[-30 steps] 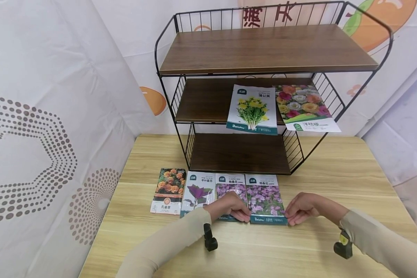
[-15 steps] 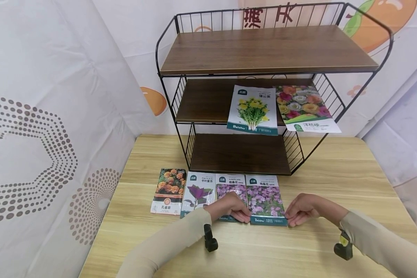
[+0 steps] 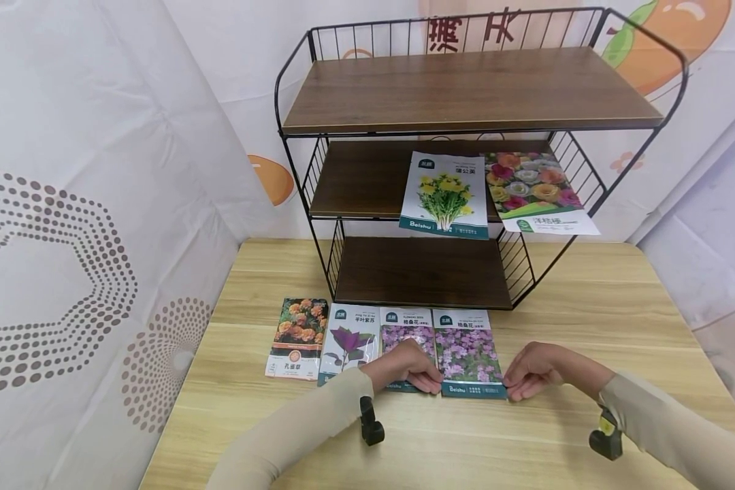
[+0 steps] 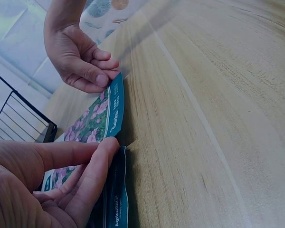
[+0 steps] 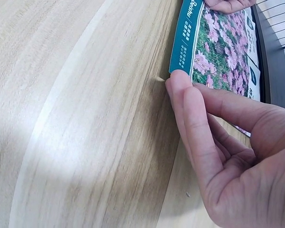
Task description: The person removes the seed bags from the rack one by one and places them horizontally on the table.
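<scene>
Four seed packets would be a count, so several lie in a row on the wooden table below the rack. At the row's right end is a seed packet with pink-purple flowers and a teal lower strip (image 3: 467,354). My left hand (image 3: 413,365) pinches its near left corner, and my right hand (image 3: 534,369) pinches the near right corner between thumb and fingers (image 5: 194,109). In the left wrist view the teal strip (image 4: 116,107) stands slightly raised at its edge. A similar purple-flower packet (image 3: 404,333) lies under my left hand, partly hidden by it.
Farther left lie a purple-leaf packet (image 3: 348,340) and an orange-flower packet (image 3: 297,337). Behind the row stands a black wire rack with brown shelves (image 3: 422,272). Its middle shelf holds a yellow-flower packet (image 3: 444,194) and a mixed-flower packet (image 3: 539,190), both overhanging the front.
</scene>
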`<state>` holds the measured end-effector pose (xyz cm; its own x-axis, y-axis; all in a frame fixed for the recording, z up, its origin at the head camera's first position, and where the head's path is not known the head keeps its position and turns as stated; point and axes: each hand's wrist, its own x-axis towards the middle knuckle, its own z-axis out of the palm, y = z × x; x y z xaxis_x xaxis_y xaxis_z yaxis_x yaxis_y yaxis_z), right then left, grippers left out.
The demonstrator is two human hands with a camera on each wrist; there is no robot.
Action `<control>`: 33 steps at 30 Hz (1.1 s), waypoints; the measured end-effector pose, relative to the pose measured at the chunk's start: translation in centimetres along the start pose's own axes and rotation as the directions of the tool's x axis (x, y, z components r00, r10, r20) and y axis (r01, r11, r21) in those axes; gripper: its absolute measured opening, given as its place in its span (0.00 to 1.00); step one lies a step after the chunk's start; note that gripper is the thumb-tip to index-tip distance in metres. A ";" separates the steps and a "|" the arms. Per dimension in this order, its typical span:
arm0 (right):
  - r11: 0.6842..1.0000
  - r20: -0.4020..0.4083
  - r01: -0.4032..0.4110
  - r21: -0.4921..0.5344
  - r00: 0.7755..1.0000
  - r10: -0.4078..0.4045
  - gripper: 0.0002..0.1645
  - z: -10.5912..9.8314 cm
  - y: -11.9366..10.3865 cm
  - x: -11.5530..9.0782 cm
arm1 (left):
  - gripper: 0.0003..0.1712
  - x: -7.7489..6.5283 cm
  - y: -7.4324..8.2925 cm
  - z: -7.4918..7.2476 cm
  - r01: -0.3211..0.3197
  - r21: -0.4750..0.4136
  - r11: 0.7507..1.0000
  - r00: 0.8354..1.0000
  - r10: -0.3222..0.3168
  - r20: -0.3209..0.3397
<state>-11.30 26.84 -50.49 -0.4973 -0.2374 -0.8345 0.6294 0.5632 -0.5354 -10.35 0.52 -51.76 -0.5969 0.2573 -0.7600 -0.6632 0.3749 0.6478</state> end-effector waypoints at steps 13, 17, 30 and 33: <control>1.000 -0.012 0.016 -0.012 1.000 -0.016 0.09 -0.3 0.3 0.1 | 0.04 -0.2 0.1 0.1 -0.003 0.011 1.000 1.000 0.004 -0.027; 1.000 -0.008 0.021 -0.007 1.000 -0.021 0.08 -0.3 0.2 0.1 | 0.04 -0.2 0.1 0.1 -0.005 0.014 1.000 1.000 0.006 -0.030; 0.999 0.016 0.036 -0.003 0.999 -0.036 0.10 -0.6 -1.5 -0.5 | 0.03 -1.1 1.3 -0.7 -0.031 0.036 0.999 0.999 0.032 -0.016; 0.997 0.041 0.079 0.005 0.996 -0.079 0.10 -0.8 -2.4 -0.9 | 0.03 -1.4 2.1 -1.4 -0.042 0.022 0.999 0.999 0.042 0.020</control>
<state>-12.88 26.36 -48.35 -0.5207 -0.3129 -0.7943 0.5914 0.5388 -0.5999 -11.48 -0.28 -49.25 -0.6150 0.2903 -0.7331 -0.6271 0.3836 0.6779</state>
